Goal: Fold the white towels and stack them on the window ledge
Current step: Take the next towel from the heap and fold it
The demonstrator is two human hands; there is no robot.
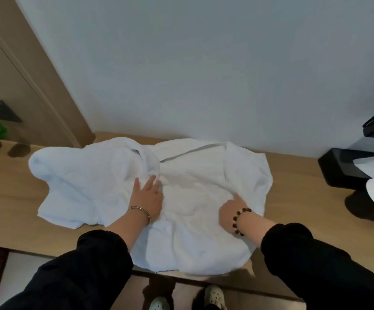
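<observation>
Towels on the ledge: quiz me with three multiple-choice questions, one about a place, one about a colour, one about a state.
1. Where is the tissue box?
A. Left of the towels
B. Right of the towels
C. On the floor

2. What colour are the sleeves?
A. Black
B. Red
C. White

3. How does the left hand lie?
A. Flat on a towel
B. Raised in the air
C. Round a cup

Answers: 1 B, it stands at the right end of the ledge; 2 A, both arms wear black; 3 A, its straight fingers rest on the cloth.
</observation>
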